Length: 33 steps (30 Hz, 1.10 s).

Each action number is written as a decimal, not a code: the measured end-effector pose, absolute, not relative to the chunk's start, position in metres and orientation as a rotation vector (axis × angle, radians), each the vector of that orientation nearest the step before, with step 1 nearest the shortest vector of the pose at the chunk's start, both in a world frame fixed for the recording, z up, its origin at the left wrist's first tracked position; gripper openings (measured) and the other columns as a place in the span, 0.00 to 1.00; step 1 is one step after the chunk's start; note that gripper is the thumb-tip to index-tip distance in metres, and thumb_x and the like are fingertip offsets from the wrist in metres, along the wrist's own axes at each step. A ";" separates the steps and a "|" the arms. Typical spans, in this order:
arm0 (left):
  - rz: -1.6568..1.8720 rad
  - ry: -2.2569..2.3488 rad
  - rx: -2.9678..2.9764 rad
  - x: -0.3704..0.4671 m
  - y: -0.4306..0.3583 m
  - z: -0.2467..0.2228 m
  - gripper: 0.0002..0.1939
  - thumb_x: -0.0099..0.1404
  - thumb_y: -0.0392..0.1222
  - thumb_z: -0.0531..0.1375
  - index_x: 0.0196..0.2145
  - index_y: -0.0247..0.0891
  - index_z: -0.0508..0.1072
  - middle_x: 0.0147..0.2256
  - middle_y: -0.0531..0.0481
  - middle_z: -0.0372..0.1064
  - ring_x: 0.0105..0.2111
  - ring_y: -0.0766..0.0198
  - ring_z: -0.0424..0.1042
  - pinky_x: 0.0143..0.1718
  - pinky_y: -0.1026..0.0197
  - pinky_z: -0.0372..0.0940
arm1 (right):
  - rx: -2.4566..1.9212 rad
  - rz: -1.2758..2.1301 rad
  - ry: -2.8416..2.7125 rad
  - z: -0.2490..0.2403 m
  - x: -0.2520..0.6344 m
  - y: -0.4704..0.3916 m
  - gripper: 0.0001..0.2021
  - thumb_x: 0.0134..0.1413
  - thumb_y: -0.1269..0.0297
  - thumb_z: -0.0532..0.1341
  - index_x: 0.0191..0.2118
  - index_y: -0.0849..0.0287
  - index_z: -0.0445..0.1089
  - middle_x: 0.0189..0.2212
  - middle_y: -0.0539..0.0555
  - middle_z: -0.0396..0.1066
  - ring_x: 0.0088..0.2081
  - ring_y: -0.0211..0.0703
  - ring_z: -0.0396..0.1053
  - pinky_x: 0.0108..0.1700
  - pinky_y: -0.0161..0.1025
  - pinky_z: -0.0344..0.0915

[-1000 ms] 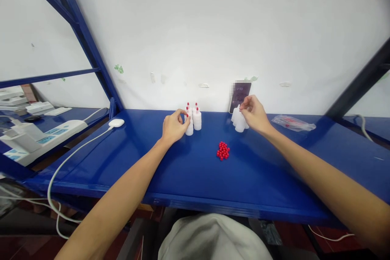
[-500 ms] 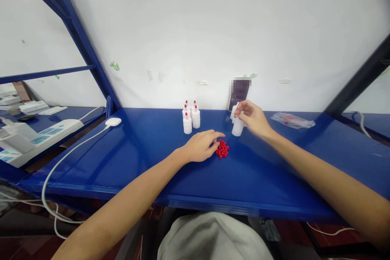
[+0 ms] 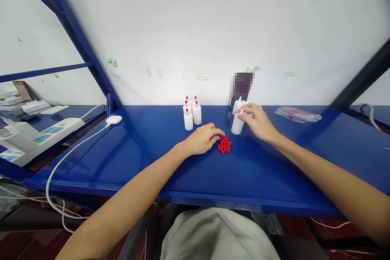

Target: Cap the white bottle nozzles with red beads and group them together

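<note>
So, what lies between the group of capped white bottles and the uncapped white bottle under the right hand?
In the head view, only bare blue shelf surface lies between the capped bottles and the uncapped bottle.

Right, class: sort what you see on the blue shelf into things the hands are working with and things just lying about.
In hand:
left hand at the red caps
right hand on an uncapped bottle
capped bottles

Lying about:
phone
plastic bag
white cable
power strip

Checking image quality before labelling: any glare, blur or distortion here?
Head view: the blue shelf shows soft glare near its front edge; the phone screen is pixelated; wide-angle bending splays the frame struts; red caps and hands stay sharp.
</note>
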<state>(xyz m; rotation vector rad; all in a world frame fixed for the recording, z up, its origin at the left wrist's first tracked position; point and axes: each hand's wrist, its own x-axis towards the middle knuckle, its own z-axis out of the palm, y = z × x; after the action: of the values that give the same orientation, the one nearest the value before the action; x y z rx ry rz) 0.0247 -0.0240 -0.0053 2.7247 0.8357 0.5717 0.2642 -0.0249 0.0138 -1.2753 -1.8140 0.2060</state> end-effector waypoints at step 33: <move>1.275 0.674 2.358 0.027 -0.039 0.004 0.11 0.68 0.44 0.58 0.43 0.36 0.75 0.26 0.53 0.66 0.23 0.71 0.59 0.26 0.67 0.57 | -1.176 0.236 -2.177 0.012 0.225 -0.057 0.07 0.58 0.64 0.55 0.38 0.56 0.69 0.29 0.50 0.72 0.30 0.42 0.67 0.33 0.36 0.56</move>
<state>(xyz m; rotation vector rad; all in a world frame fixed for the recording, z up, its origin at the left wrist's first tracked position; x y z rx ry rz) 0.0274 -0.0390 0.0044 2.3584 0.6741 1.2745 0.2248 -0.0566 0.0120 -1.1764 -2.1772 0.2358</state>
